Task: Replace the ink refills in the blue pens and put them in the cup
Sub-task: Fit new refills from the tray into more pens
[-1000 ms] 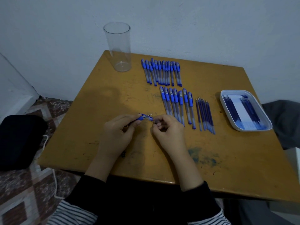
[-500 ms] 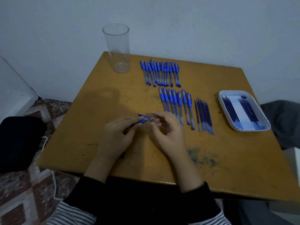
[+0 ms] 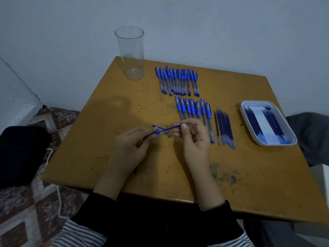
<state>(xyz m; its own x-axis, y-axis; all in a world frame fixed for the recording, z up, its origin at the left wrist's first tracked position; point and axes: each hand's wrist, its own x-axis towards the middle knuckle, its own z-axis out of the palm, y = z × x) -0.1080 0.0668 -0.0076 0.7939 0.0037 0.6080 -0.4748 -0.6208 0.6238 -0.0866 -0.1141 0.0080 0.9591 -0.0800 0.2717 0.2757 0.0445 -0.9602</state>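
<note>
Right hand [image 3: 194, 139] has pulled away from the left hand [image 3: 131, 147] since half a second ago. The gap between them is wider now, and a thin blue refill [image 3: 170, 128] spans it. Cup, pen rows and tray sit where they did.

Left hand: fingers curled round the barrel of a pen [image 3: 156, 132], blue grip end pointing at the right hand. Right hand: thumb and forefinger pinch the outer end of the refill, other fingers loosely curled. The refill's other end meets the pen's grip end; can't tell how much is inside the barrel. Both are held over the middle of the table [image 3: 106, 148], slightly toward the near edge.

A slim blue piece [image 3: 154, 126] crosses the refill line by the left fingertips. It may be a cap, but it's too small to be sure. A small metallic bit [image 3: 169, 135] lies on the table just beside the right hand.

Cup [image 3: 131, 56]: clear, upright, at the far left corner.

Far row of pens [image 3: 178, 81]: capped, side by side, near the far edge, just right of the cup. Near row of pens [image 3: 193, 110]: between the far row and the right hand, lower ends hidden behind that hand. Loose refills [image 3: 224, 127]: tight bunch just right of the near row.

Tray [image 3: 243, 112]: white, near the right edge, with dark blue refills in the tray [image 3: 252, 120].

Off the table, a black bag [image 3: 21, 154] sits on the floor by the left edge, with a white cable [image 3: 59, 196] beside it.
</note>
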